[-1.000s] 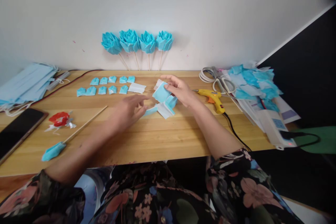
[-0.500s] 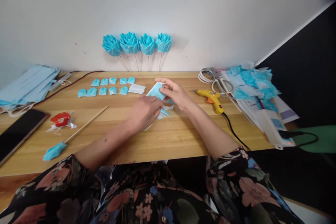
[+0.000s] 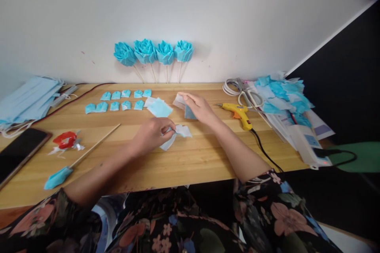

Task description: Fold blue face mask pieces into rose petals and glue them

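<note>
The left hand [image 3: 152, 132] is held low over the bench [image 3: 196, 164], its fingers curled toward the thumb at a pale piece of fabric [image 3: 168, 142]; whether the piece is pinched cannot be told. A second scrap [image 3: 184, 131] is seen at three o'clock from those fingers. At about one o'clock from the same hand, a light blue square [image 3: 160, 107] is laid flat, with a white piece [image 3: 148, 102] partly covered by it.

At two o'clock from the left hand, the right hand [image 3: 200, 110] is placed with its fingers extended, over a white scrap [image 3: 179, 102] and a darker blue piece [image 3: 189, 113] (much of both is hidden by the palm); whether anything is grasped there cannot be told.

Ten folded petals [image 3: 114, 106] are set out in two rows at ten o'clock from the left hand. At twelve o'clock, four blue flowers [image 3: 145, 51] on sticks are leaned against the wall [image 3: 237, 23]. A bud on a stick [image 3: 57, 178] is laid at eight o'clock. From the right hand, a yellow glue gun [image 3: 237, 110] is found at three o'clock, with scissors [image 3: 251, 98] just beyond it.
</note>
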The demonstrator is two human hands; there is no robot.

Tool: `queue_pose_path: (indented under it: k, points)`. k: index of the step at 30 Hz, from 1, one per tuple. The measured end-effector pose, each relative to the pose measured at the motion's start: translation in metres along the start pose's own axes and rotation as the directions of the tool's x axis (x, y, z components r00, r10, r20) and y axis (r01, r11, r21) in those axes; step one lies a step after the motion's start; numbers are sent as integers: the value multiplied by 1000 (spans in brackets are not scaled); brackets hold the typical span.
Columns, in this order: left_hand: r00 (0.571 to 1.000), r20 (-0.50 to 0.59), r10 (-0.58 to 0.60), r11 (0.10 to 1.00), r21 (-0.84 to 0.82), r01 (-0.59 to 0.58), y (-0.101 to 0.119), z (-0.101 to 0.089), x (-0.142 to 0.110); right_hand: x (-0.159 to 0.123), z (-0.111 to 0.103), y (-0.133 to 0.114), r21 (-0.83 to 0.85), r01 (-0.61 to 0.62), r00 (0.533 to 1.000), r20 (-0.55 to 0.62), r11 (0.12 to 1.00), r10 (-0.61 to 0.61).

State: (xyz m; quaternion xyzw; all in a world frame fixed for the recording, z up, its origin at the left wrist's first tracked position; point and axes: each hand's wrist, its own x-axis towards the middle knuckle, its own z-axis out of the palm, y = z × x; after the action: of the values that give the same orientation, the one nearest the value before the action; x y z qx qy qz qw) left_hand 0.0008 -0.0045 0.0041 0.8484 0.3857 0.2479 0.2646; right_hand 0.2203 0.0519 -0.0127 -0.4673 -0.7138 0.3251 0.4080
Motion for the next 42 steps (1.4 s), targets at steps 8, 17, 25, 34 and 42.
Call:
queue_pose_path:
  k: [8,17,25,34,42]
  points:
    - [950,-4,-314,870,-403,286,-12,-13,11,-7,-10,-25,48,48,990,134,998,-54]
    - [924,-51,-379,757,-591,278,-26,-7,8,-13,1,-33,129,-74,979,196,989,48]
    - [926,0,-377,813,-479,331,-32,-6,6,-13,2,-36,308,-161,984,121,938,129]
    - [916,0,-400,749,-576,327,-26,-10,3,-9,0,-30,375,-178,981,-5,910,194]
    - [895,-44,-443,656,-697,291,-22,-12,3,-5,-7,-12,13,-186,977,-101,982,186]
